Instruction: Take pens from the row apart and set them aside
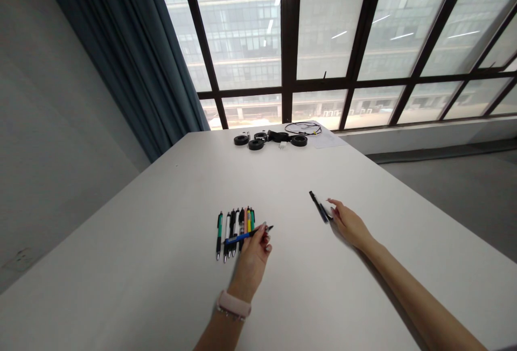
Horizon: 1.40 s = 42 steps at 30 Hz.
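My left hand (pixel 255 254), with a pink band at the wrist, pinches a blue pen (pixel 238 238). The pen lies crosswise above a row of pens, its dark tip pointing right. In that row, a green pen (pixel 219 232) is at the left end, slightly apart, followed by several black and white pens (pixel 230 227). A yellow pen (pixel 249 218) and another green pen (pixel 252 216) stand toward the right, partly hidden by my hand. My right hand (pixel 350 226) reaches in with its index finger and thumb apart, beside dark pens (pixel 319 208) lying at a slant; its lower fingers are hidden.
Several black rolls (pixel 256 145) lie at the table's far end with a white plug (pixel 282 145), a coiled black cable (pixel 302 128) and a paper sheet (pixel 327 140). The white table (pixel 141 254) narrows toward the window. A blue curtain (pixel 133 44) hangs at the left.
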Each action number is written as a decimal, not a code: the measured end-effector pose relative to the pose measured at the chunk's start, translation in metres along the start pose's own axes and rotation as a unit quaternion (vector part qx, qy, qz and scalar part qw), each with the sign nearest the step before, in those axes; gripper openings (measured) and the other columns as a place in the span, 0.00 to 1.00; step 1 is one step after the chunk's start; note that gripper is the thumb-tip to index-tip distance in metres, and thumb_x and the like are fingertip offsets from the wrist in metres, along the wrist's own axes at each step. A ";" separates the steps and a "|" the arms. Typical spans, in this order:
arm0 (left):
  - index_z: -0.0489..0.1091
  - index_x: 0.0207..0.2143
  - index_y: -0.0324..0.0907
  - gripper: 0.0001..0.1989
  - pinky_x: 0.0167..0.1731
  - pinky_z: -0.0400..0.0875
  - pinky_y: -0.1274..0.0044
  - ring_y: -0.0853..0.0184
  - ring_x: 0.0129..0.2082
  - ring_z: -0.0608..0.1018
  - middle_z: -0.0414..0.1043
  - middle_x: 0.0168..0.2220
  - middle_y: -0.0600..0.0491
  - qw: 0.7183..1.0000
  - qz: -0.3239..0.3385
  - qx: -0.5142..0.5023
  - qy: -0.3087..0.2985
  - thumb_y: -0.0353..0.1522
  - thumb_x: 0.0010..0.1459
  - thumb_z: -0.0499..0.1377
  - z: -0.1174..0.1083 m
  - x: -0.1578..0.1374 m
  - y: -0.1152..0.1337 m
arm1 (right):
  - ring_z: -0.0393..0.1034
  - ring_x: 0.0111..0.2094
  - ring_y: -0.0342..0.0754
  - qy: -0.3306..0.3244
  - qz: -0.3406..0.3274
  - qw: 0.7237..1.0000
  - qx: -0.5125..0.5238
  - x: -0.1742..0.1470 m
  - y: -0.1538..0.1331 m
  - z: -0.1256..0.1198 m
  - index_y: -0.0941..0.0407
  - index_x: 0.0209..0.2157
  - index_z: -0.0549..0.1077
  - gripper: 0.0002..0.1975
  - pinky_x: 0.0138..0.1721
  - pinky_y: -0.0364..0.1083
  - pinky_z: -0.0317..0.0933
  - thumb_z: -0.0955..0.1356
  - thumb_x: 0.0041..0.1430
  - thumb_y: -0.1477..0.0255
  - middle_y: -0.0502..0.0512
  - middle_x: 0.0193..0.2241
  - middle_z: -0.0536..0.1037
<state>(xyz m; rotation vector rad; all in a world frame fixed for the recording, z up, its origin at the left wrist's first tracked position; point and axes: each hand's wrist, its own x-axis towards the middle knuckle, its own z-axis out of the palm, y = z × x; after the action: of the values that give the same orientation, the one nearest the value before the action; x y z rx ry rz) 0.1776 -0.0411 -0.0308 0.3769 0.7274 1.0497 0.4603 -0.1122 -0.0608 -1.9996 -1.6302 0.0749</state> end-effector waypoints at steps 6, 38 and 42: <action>0.72 0.29 0.37 0.09 0.17 0.62 0.85 0.77 0.21 0.70 0.70 0.24 0.56 1.000 -0.009 0.008 0.004 0.26 0.44 0.68 0.001 -0.001 0.000 | 0.69 0.30 0.49 0.098 0.056 0.993 0.027 0.000 -0.006 -0.005 0.58 0.53 0.62 0.21 0.32 0.45 0.59 0.53 0.65 0.64 0.56 0.31 0.74; 0.72 0.28 0.37 0.20 0.20 0.60 0.80 0.70 0.21 0.72 0.72 0.22 0.51 0.992 -0.026 0.111 -0.045 0.41 0.36 0.70 -0.007 0.007 -0.015 | 0.60 0.23 0.42 -0.099 0.011 0.878 0.469 -0.007 -0.148 0.045 0.54 0.44 0.65 0.16 0.26 0.42 0.56 0.63 0.60 0.59 0.44 0.21 0.62; 0.72 0.28 0.37 0.19 0.20 0.60 0.80 0.70 0.21 0.73 0.73 0.22 0.52 0.993 -0.023 0.113 -0.033 0.40 0.37 0.70 -0.008 0.007 -0.015 | 0.60 0.23 0.41 -0.108 0.028 0.882 0.459 -0.007 -0.145 0.047 0.55 0.39 0.68 0.15 0.25 0.41 0.55 0.64 0.58 0.58 0.45 0.22 0.65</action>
<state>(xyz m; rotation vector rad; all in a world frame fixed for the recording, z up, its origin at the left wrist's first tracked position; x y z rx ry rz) 0.1839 -0.0424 -0.0480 0.5847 0.7934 0.9104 0.3118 -0.0853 -0.0376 -1.3042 -1.2737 0.9376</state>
